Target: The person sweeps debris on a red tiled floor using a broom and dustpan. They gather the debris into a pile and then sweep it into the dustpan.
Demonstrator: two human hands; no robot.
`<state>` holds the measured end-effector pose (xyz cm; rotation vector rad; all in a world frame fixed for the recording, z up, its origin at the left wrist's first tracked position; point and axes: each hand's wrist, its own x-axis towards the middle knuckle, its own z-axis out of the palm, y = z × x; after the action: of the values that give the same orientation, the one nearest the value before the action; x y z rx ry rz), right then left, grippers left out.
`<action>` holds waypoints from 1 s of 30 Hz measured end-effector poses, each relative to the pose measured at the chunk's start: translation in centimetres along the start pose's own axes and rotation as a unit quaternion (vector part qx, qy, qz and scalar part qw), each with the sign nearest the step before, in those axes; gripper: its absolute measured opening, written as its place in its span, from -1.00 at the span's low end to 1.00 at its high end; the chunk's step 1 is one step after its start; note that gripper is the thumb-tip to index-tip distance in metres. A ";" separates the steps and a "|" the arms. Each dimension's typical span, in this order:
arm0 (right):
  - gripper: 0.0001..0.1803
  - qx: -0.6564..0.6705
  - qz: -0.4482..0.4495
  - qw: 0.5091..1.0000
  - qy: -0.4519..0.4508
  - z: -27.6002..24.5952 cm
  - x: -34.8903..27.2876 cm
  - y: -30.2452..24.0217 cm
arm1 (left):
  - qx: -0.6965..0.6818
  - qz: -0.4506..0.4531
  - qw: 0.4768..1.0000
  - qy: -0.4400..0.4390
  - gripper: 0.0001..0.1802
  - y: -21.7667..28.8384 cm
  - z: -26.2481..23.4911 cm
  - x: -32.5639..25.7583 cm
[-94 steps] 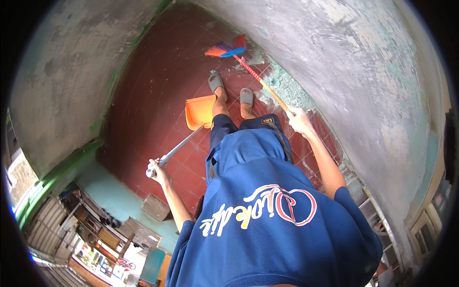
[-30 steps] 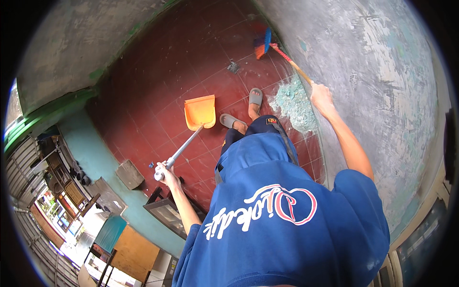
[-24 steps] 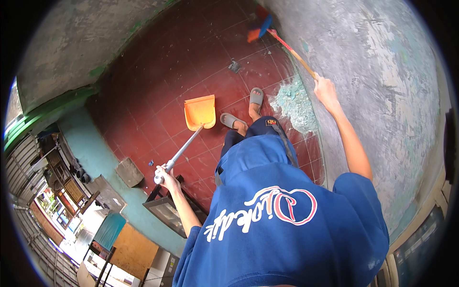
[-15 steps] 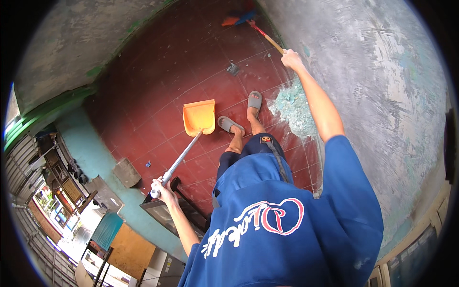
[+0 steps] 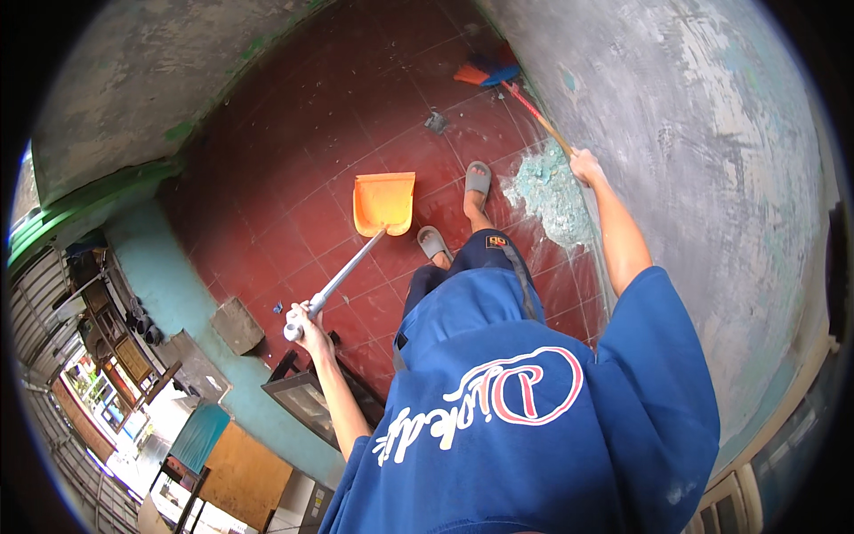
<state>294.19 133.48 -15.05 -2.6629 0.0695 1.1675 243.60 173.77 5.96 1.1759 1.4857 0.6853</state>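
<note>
My left hand grips the upper end of the grey pole of an orange long-handled dustpan. The pan lies on the red tiles, left of my feet. In my right hand is the wooden handle of a broom. Its orange and blue bristles touch the floor close to the right wall, beyond a heap of pale green rubble. That heap spreads beside the wall, right of my feet and partly behind my right forearm.
A small grey scrap lies on the red tiled floor. Bare plastered wall rises on the right. At the left, a stone block rests against the light blue wall, near a dark-framed cabinet.
My right hand has drawn the broom back, nearer and to the right along the wall. The dustpan has shifted slightly right, and my left foot has stepped a little.
</note>
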 end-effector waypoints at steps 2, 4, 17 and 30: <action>-0.57 0.049 0.060 0.996 -0.052 0.4 -5.2 0.3 | 0.008 0.008 1.000 -0.003 -0.73 -0.8 -1.8 0.4; -0.56 0.017 0.031 0.999 -0.019 2.1 -7.9 5.0 | 0.007 0.008 1.000 -0.028 -0.72 -1.7 -2.6 1.3; -0.55 0.031 0.137 0.989 -0.054 11.8 -24.2 21.2 | -0.020 0.011 0.998 -0.051 -0.71 -7.7 -10.1 3.6; -0.71 -0.015 0.053 0.994 0.092 15.8 -38.9 13.2 | 0.095 0.087 0.974 -0.184 -0.70 -9.8 -11.5 4.4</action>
<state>254.53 122.34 0.41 -2.8170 0.2290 0.9564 229.96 176.40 -1.35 1.5030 1.1622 0.4150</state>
